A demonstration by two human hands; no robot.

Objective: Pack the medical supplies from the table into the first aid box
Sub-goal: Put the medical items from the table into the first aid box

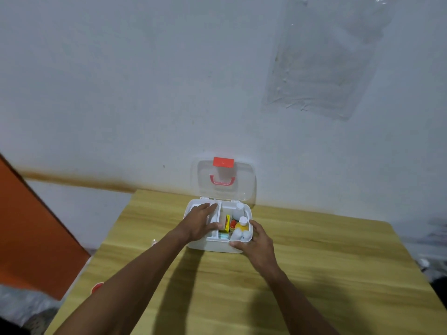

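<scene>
The box [212, 247] sits open on the table [302, 267], its clear lid [226, 189] standing up at the box's far side. The left hand [200, 223] lies inside the box's left half, fingers straight and flat on a white tray [193, 209], gripping nothing. The right hand [257, 240] clasps the box's near right corner, thumb on the front rim and fingers curved along the right wall. Bottles [242, 226] and a yellow packet [227, 222] fill the box's right half, just beside that hand.
</scene>
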